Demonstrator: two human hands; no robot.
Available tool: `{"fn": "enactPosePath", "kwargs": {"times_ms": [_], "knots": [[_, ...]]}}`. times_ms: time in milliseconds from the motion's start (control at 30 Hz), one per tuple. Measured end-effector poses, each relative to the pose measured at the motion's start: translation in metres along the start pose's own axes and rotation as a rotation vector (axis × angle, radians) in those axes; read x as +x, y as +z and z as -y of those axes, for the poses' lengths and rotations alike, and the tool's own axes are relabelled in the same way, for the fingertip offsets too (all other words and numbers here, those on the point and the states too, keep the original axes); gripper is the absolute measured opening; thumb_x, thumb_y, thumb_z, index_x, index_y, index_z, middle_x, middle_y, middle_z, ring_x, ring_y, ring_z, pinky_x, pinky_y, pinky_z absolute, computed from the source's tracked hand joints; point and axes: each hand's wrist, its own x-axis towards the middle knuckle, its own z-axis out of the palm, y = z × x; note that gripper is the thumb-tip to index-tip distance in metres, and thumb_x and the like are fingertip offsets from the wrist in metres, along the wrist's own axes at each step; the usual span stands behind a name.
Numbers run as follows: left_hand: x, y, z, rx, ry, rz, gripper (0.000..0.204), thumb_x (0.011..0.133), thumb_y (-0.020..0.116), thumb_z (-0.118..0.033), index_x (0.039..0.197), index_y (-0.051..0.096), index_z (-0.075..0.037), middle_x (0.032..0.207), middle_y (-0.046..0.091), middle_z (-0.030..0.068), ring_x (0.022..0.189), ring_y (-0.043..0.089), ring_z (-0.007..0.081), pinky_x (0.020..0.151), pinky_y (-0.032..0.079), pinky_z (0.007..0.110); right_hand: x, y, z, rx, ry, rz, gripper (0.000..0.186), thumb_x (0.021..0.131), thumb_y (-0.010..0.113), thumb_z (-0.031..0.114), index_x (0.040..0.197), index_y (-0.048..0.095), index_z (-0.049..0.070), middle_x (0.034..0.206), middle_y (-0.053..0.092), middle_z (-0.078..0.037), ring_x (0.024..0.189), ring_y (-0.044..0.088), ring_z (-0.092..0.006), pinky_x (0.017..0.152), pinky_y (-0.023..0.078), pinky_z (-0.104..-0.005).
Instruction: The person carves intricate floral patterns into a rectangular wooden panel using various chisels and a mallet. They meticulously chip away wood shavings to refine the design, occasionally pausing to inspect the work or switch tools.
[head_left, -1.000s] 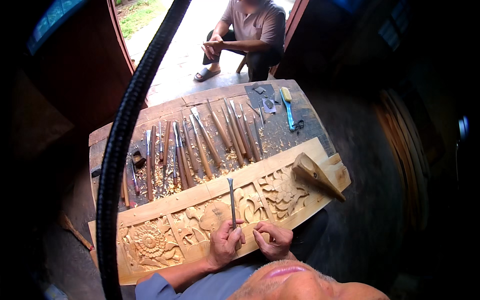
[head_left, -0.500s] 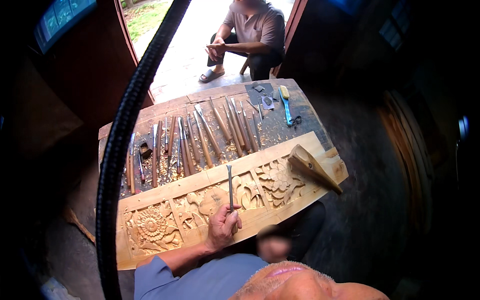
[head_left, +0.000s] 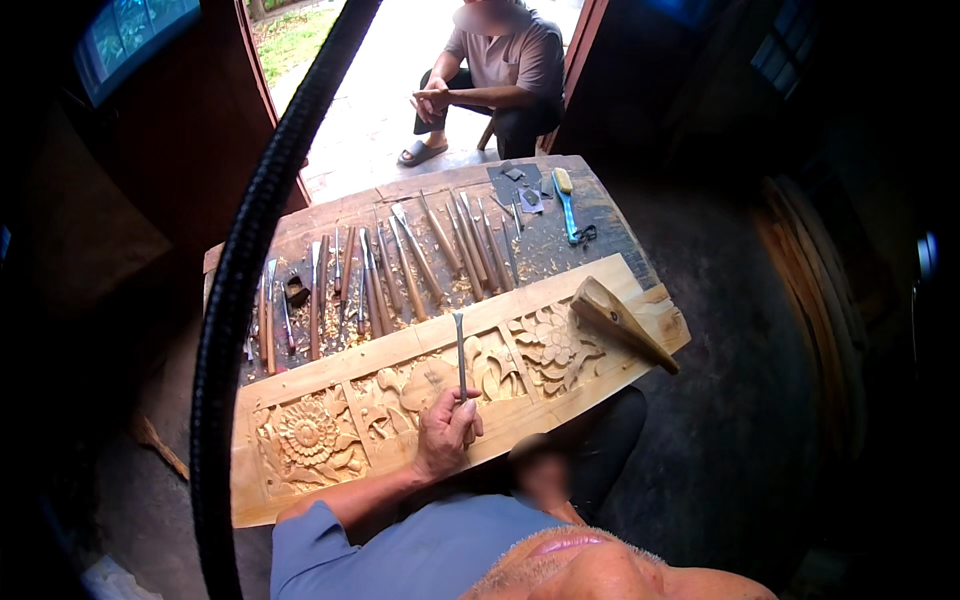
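My left hand (head_left: 447, 436) is wrapped round a carving chisel (head_left: 462, 352), which stands nearly upright with its flared metal end pointing away from me. The hand is over the near edge of a long pale wooden panel (head_left: 330, 377), carved in relief with flowers and leaves. Low by my lap is my right hand (head_left: 545, 475), blurred, so its fingers do not show. Across the panel's right end lies a wooden mallet (head_left: 622, 325), its handle pointing toward the near right.
Beyond the panel, several chisels with wooden handles (head_left: 415, 262) lie in a row on the worn table (head_left: 340, 212) among wood shavings. A blue-handled brush (head_left: 568, 215) and small dark stones (head_left: 530, 197) sit far right. A person (head_left: 505, 65) sits by the doorway.
The view has shifted slightly, and the table and panel appear a little higher. My left hand still grips the chisel. The mallet keeps its place on the panel.
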Motion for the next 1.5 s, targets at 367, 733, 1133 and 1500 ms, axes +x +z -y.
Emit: {"fn": "enactPosePath", "kwargs": {"times_ms": [367, 733, 1133, 1500], "knots": [[0.003, -0.002, 0.006, -0.034, 0.012, 0.022, 0.025, 0.114, 0.05, -0.019, 0.131, 0.059, -0.003, 0.075, 0.066, 0.0051, 0.055, 0.043, 0.0023, 0.052, 0.033, 0.02, 0.003, 0.014, -0.014, 0.023, 0.025, 0.022, 0.021, 0.085, 0.074, 0.023, 0.07, 0.076, 0.008, 0.067, 0.066, -0.023, 0.061, 0.068, -0.0434, 0.057, 0.055, -0.0517], [0.001, 0.0, 0.005, -0.016, -0.017, 0.025, 0.028, 0.113, 0.054, -0.02, 0.13, 0.06, 0.0, 0.074, 0.065, 0.003, 0.057, 0.047, 0.0032, 0.054, 0.038, 0.022, -0.006, 0.02, -0.031, 0.016, -0.084, -0.015, 0.024, 0.093, 0.076, 0.03, 0.077, 0.078, 0.011, 0.065, 0.068, -0.018, 0.058, 0.068, -0.0402, 0.052, 0.054, -0.0483], [0.006, -0.006, 0.009, -0.053, 0.002, -0.035, 0.026, 0.113, 0.053, -0.018, 0.129, 0.06, 0.001, 0.072, 0.063, 0.0036, 0.057, 0.047, 0.0034, 0.053, 0.037, 0.021, 0.001, -0.154, -0.055, 0.194, 0.313, -0.631, 0.026, 0.092, 0.072, 0.03, 0.084, 0.068, 0.005, 0.077, 0.062, -0.016, 0.064, 0.064, -0.0298, 0.062, 0.052, -0.0422], [0.0, -0.002, 0.001, -0.092, -0.048, 0.014, 0.026, 0.113, 0.051, -0.017, 0.132, 0.058, -0.001, 0.079, 0.068, 0.0057, 0.056, 0.043, 0.002, 0.054, 0.034, 0.02, 0.129, -0.142, 0.059, 0.23, 0.068, -0.441, 0.01, 0.098, 0.07, 0.008, 0.089, 0.071, 0.004, 0.072, 0.067, -0.003, 0.058, 0.057, -0.011, 0.054, 0.044, -0.0261]]}}
